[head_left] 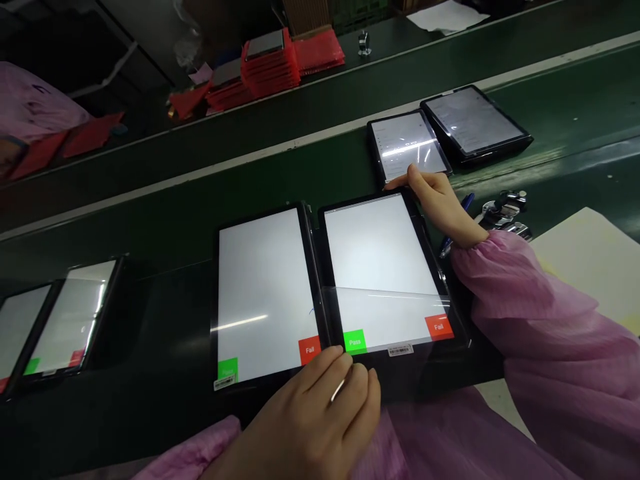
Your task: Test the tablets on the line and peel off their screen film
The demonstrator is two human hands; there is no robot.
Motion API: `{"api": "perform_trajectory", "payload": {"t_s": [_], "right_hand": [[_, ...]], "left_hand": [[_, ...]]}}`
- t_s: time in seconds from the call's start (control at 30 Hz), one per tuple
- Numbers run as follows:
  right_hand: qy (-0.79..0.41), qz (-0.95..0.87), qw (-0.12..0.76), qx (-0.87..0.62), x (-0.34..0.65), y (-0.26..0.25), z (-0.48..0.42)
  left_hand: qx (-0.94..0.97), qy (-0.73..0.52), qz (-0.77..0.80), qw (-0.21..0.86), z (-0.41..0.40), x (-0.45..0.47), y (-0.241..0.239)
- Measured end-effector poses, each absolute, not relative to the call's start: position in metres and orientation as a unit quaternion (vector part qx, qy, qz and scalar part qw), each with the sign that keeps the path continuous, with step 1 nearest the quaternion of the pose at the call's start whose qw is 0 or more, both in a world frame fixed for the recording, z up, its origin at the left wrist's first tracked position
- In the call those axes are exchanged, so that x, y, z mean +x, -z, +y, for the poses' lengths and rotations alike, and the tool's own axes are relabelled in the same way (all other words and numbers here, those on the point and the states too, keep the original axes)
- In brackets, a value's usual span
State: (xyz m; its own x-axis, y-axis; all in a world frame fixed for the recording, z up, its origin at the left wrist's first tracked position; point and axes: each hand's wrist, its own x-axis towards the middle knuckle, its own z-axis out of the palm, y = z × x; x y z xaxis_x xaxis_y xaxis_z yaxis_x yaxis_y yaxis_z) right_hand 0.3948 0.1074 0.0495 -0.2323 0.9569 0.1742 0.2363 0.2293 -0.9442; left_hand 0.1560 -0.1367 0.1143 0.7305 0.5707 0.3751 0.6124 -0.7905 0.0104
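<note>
Two tablets lie side by side before me with white lit screens and green and red labels. The right tablet (380,253) reads Pass and Fail, with a barcode sticker at its lower edge. A clear film (400,300) crosses its lower part, its upper edge slanting over the screen. My left hand (320,413) is at the tablet's lower left corner, fingers together and closed, seemingly on the film; their tips are partly hidden. My right hand (440,203) grips the tablet's upper right corner, thumb and finger bent. The left tablet (263,287) lies close beside it.
Two more tablets, one upright-facing (410,143) and one tilted (475,123), lie beyond my right hand. A blue pen (445,247), metal pieces (505,207) and paper (595,260) are right. Further tablets (75,320) lie left. Red pouches (270,67) are stacked behind; a co-worker's pink sleeve (40,103) shows.
</note>
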Motion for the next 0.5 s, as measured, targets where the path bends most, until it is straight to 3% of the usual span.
{"api": "perform_trajectory", "payload": {"t_s": [0.27,0.5], "right_hand": [[-0.455,-0.605,0.466,-0.457,0.392,-0.047,0.112],[-0.487,-0.568,0.499,-0.438,0.389,-0.048,0.111]], "left_hand": [[-0.935,0.121,-0.325,0.072,-0.148,0.146,-0.107],[-0.873,0.253,-0.385,0.157,-0.148,0.167,-0.066]]}}
